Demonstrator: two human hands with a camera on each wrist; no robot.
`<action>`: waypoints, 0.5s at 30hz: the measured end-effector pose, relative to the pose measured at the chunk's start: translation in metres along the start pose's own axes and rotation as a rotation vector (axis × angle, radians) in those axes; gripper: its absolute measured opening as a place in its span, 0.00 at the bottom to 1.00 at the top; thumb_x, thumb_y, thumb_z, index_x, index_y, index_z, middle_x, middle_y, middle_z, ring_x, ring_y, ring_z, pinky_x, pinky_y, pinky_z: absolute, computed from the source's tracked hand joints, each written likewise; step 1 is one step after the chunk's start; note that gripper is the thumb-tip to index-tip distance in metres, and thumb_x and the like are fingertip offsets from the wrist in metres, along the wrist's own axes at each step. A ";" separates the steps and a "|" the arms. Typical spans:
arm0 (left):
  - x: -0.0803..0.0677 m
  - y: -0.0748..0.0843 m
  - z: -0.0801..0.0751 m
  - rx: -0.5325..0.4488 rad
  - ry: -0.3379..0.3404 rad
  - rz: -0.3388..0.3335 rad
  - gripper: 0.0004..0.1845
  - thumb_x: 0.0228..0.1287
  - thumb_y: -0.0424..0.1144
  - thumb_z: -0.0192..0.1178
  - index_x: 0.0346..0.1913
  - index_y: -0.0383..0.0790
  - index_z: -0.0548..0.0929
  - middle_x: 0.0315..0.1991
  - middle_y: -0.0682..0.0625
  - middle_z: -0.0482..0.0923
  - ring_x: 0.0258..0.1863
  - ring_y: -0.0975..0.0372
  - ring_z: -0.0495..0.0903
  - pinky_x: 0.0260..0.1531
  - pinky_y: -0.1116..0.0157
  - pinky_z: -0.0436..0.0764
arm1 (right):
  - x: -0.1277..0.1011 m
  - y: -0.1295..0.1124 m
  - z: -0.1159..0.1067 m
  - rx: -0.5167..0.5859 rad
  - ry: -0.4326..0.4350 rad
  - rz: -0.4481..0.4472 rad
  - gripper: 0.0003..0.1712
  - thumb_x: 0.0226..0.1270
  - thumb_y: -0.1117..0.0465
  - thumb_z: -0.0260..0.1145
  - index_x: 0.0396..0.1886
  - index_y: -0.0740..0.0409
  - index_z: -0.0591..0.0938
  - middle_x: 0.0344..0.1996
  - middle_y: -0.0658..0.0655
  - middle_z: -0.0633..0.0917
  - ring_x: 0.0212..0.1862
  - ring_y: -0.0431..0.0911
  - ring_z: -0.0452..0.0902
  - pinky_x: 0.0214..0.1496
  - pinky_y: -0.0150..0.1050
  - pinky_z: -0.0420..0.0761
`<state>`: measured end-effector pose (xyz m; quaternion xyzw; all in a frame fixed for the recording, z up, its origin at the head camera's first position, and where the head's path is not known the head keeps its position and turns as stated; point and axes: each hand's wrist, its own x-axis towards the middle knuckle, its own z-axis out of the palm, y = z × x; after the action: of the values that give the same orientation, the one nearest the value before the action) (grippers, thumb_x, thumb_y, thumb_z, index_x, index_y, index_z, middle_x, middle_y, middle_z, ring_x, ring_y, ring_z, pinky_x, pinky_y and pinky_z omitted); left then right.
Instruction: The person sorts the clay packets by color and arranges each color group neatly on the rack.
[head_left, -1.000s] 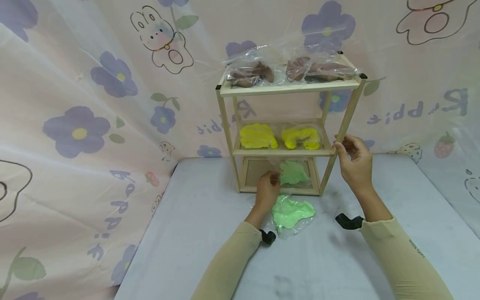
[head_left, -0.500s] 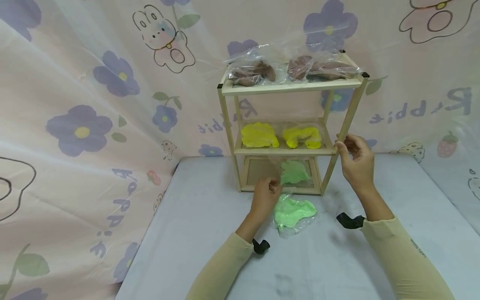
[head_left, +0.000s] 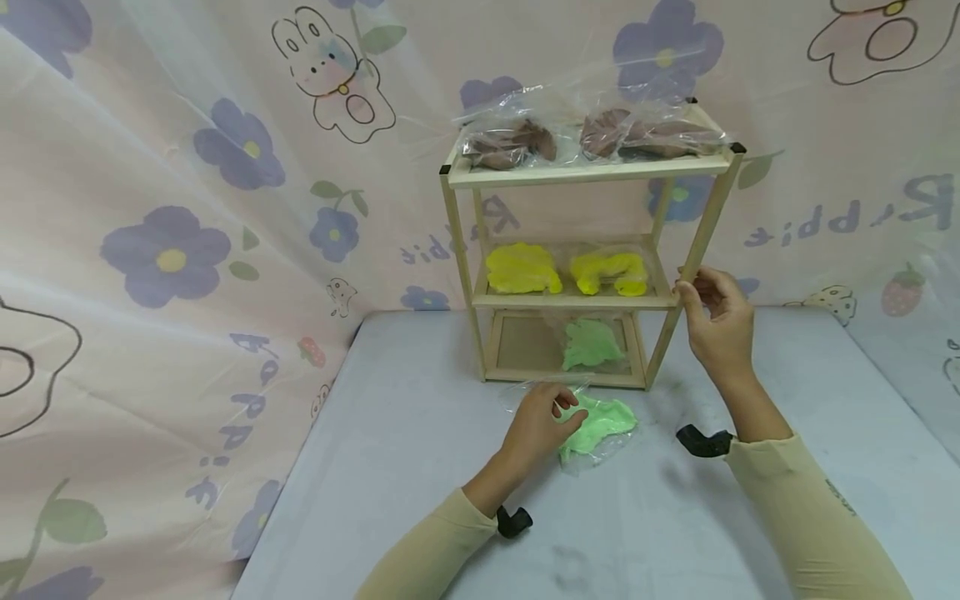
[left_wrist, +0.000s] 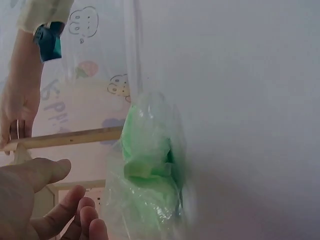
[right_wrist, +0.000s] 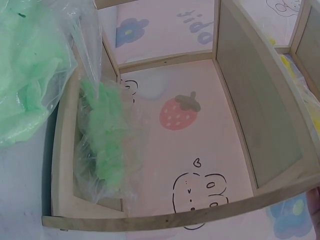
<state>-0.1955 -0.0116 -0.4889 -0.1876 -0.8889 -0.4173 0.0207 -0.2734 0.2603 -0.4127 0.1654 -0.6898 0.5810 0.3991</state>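
Observation:
My left hand (head_left: 542, 421) hovers at the near bag of light green clay-like stuff (head_left: 603, 423), which lies on the table before the rack. In the left wrist view its thumb and fingers (left_wrist: 85, 217) stand apart with nothing between them, and the green lump (left_wrist: 155, 165) in clear plastic is beyond. My right hand (head_left: 723, 329) pinches the right front post of the wooden rack (head_left: 570, 302) at middle-shelf height. Another bagged green lump (head_left: 592, 343) lies on the right of the bottom shelf; the right wrist view shows this bag (right_wrist: 107, 135) too.
Two bagged yellow lumps, left (head_left: 522, 268) and right (head_left: 609, 273), lie on the middle shelf. Bagged brown lumps (head_left: 600, 137) rest on top. A printed curtain (head_left: 180, 375) stands behind the white table (head_left: 637, 533).
My left hand has drawn back from the bottom shelf toward me, down over the near green bag, and its fingers have spread. The right hand stays at the post.

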 end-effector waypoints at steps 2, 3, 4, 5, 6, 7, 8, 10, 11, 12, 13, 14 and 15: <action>-0.003 0.000 0.002 0.034 -0.028 0.011 0.11 0.73 0.44 0.73 0.47 0.39 0.88 0.45 0.48 0.83 0.40 0.61 0.80 0.38 0.74 0.78 | 0.001 0.000 0.000 0.002 -0.001 -0.003 0.15 0.74 0.80 0.64 0.58 0.79 0.82 0.44 0.54 0.87 0.44 0.37 0.83 0.51 0.24 0.81; -0.003 0.001 0.003 0.054 -0.037 0.015 0.11 0.73 0.44 0.73 0.47 0.40 0.88 0.44 0.49 0.83 0.40 0.62 0.80 0.38 0.74 0.78 | 0.001 -0.001 -0.001 0.002 0.000 -0.002 0.15 0.74 0.80 0.64 0.58 0.79 0.82 0.44 0.54 0.87 0.44 0.37 0.83 0.51 0.24 0.81; -0.004 0.001 0.003 0.076 -0.045 0.017 0.11 0.72 0.45 0.73 0.46 0.41 0.88 0.44 0.50 0.83 0.40 0.62 0.80 0.38 0.75 0.78 | 0.001 -0.001 -0.001 -0.002 0.000 -0.002 0.15 0.74 0.80 0.65 0.58 0.79 0.82 0.44 0.53 0.87 0.44 0.37 0.83 0.52 0.24 0.81; -0.005 0.001 0.004 0.104 -0.051 0.023 0.11 0.72 0.45 0.74 0.47 0.41 0.89 0.44 0.50 0.82 0.40 0.63 0.80 0.37 0.75 0.78 | 0.001 0.000 -0.001 -0.002 -0.003 -0.002 0.16 0.74 0.80 0.65 0.58 0.79 0.82 0.44 0.52 0.87 0.44 0.37 0.83 0.52 0.24 0.81; -0.006 0.001 0.005 0.128 -0.055 0.029 0.12 0.71 0.45 0.74 0.47 0.41 0.89 0.44 0.50 0.82 0.39 0.63 0.80 0.37 0.75 0.78 | 0.001 0.000 -0.001 -0.004 -0.005 -0.002 0.16 0.74 0.80 0.65 0.59 0.79 0.82 0.44 0.51 0.86 0.44 0.37 0.83 0.52 0.24 0.81; -0.006 0.001 0.005 0.150 -0.059 0.032 0.12 0.71 0.45 0.75 0.47 0.40 0.89 0.44 0.49 0.83 0.40 0.63 0.80 0.37 0.74 0.79 | 0.001 0.001 -0.001 -0.008 -0.008 -0.001 0.16 0.74 0.79 0.65 0.59 0.79 0.82 0.44 0.50 0.86 0.45 0.37 0.83 0.52 0.25 0.82; -0.007 0.001 0.006 0.174 -0.063 0.033 0.13 0.70 0.46 0.75 0.47 0.40 0.90 0.44 0.49 0.83 0.40 0.63 0.79 0.37 0.74 0.79 | 0.001 0.001 -0.001 -0.004 -0.008 0.001 0.16 0.74 0.79 0.65 0.59 0.79 0.82 0.44 0.50 0.86 0.45 0.38 0.82 0.52 0.25 0.82; -0.008 0.001 0.007 0.220 -0.077 0.028 0.14 0.69 0.47 0.76 0.48 0.40 0.90 0.44 0.48 0.83 0.40 0.63 0.79 0.36 0.73 0.80 | 0.000 0.000 0.000 0.002 -0.009 0.001 0.15 0.75 0.79 0.65 0.59 0.79 0.81 0.44 0.48 0.86 0.45 0.37 0.82 0.53 0.24 0.81; -0.008 0.000 0.007 0.239 -0.089 0.022 0.15 0.69 0.47 0.76 0.49 0.40 0.90 0.44 0.48 0.83 0.41 0.63 0.79 0.36 0.73 0.80 | 0.001 0.000 0.000 0.005 -0.010 0.001 0.15 0.75 0.79 0.65 0.59 0.79 0.81 0.45 0.48 0.86 0.45 0.37 0.82 0.52 0.24 0.81; -0.009 0.000 0.007 0.258 -0.104 0.012 0.16 0.69 0.48 0.76 0.50 0.40 0.91 0.44 0.48 0.83 0.41 0.62 0.79 0.35 0.72 0.80 | 0.000 0.000 0.000 0.008 -0.009 0.001 0.15 0.75 0.79 0.65 0.59 0.80 0.81 0.44 0.48 0.86 0.45 0.37 0.82 0.52 0.24 0.81; -0.010 -0.001 0.008 0.276 -0.119 0.001 0.17 0.68 0.49 0.77 0.50 0.41 0.91 0.44 0.49 0.82 0.42 0.62 0.79 0.35 0.72 0.80 | 0.000 -0.001 0.000 0.009 -0.008 0.001 0.15 0.75 0.80 0.64 0.58 0.80 0.81 0.44 0.48 0.86 0.45 0.37 0.82 0.52 0.24 0.81; -0.010 -0.002 0.008 0.291 -0.133 -0.005 0.17 0.68 0.49 0.77 0.50 0.41 0.91 0.44 0.50 0.82 0.42 0.62 0.78 0.35 0.72 0.80 | 0.000 -0.001 0.000 0.007 -0.007 0.001 0.15 0.75 0.80 0.64 0.58 0.80 0.81 0.44 0.47 0.86 0.45 0.37 0.82 0.52 0.23 0.81; -0.010 -0.003 0.009 0.302 -0.147 -0.012 0.17 0.68 0.49 0.77 0.50 0.41 0.91 0.44 0.50 0.82 0.42 0.62 0.78 0.35 0.71 0.80 | 0.000 -0.001 0.000 0.004 -0.006 0.000 0.15 0.75 0.80 0.64 0.58 0.80 0.81 0.44 0.47 0.86 0.45 0.36 0.82 0.53 0.23 0.81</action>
<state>-0.1860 -0.0101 -0.4988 -0.2071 -0.9417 -0.2645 -0.0187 -0.2723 0.2600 -0.4119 0.1679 -0.6898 0.5818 0.3968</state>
